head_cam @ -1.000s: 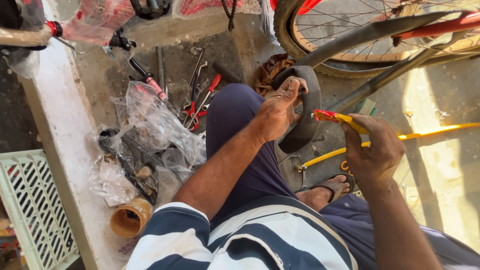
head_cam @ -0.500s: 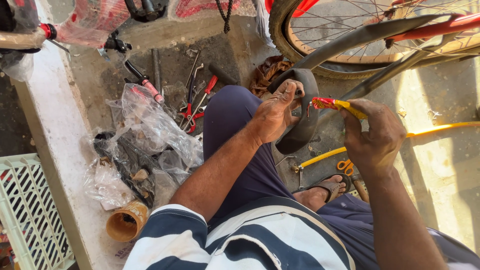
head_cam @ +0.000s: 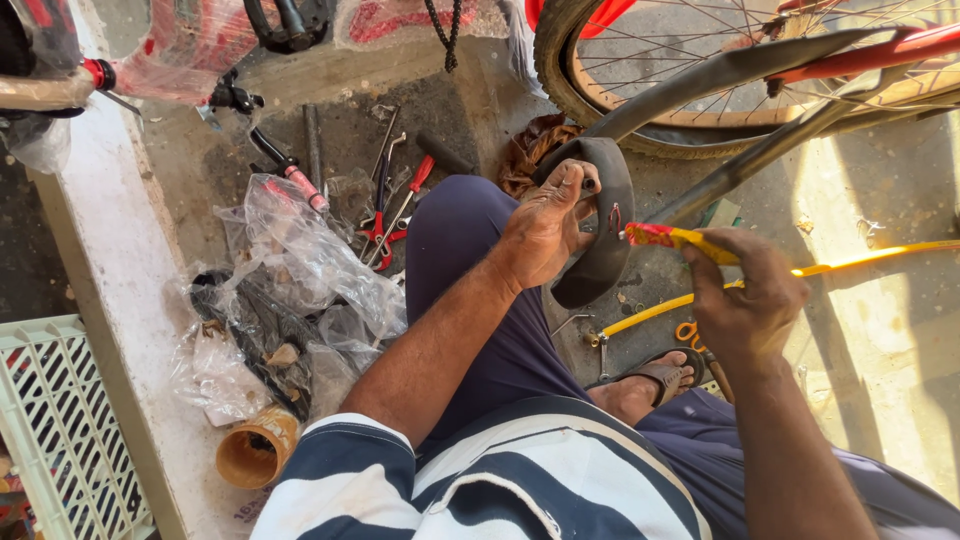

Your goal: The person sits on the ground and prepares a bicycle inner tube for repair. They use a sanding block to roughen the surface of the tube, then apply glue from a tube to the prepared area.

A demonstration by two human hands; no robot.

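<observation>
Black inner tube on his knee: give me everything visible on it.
The inner tube is black rubber, matte, flattened and bent into an arc over the knee. The left hand presses it down, fingers over its top edge. The right hand holds a yellow and red tube with its tip at the rubber; actual contact is unclear.

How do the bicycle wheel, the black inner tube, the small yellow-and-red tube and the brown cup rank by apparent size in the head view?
1. Bicycle wheel, only partly in frame.
2. Black inner tube, held by the left hand.
3 and 4. Brown cup and small yellow-and-red tube in the right hand: too alike to rank.
</observation>
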